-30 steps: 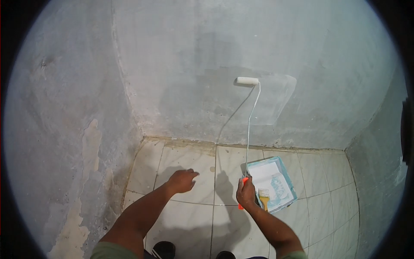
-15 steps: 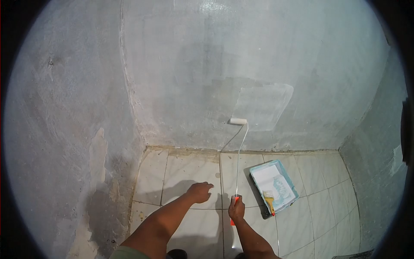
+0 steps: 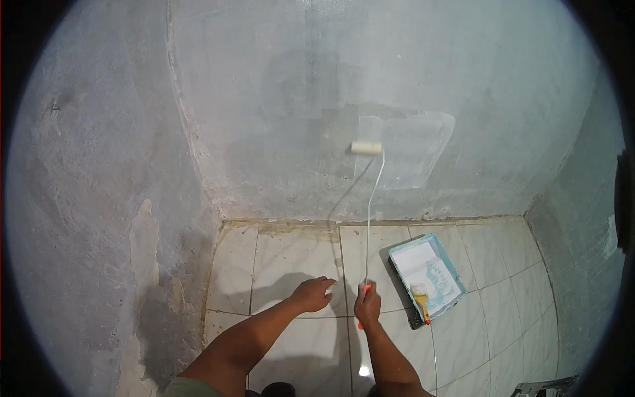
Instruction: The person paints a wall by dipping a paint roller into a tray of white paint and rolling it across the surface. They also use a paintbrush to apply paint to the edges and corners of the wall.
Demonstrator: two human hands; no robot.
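Low on the facing wall (image 3: 264, 159), the white sleeve of a long-framed paint roller (image 3: 366, 148) lies level at the left edge of a pale, freshly coated patch (image 3: 420, 152); it is slightly blurred, so I cannot tell whether its nap presses on the plaster or sits just off it. From the sleeve's right end a thin bent metal rod (image 3: 368, 231) runs down toward the person, ending in an orange handle (image 3: 361, 325) that the right hand (image 3: 368, 306) grasps in a closed fist, the handle's end showing below the fingers. To the left, the left hand (image 3: 313, 295) hovers free above the marble-patterned floor tiles (image 3: 291, 248), its fingers loosely bent and pointing toward the rod, well short of touching it. Right of the right hand, apart from it, a blue-rimmed paint tray (image 3: 404, 248) stands askew on the tiles, holding white paint (image 3: 413, 261), with a streaked bluish area beside it. Across the tray's near left corner rests a flat paintbrush (image 3: 421, 304), bristles over the inside and yellow, red-tipped handle toward the person. Flaking plaster (image 3: 144, 241) marks the left wall (image 3: 86, 159), and a dark shoe (image 3: 278, 390) shows at the bottom edge.
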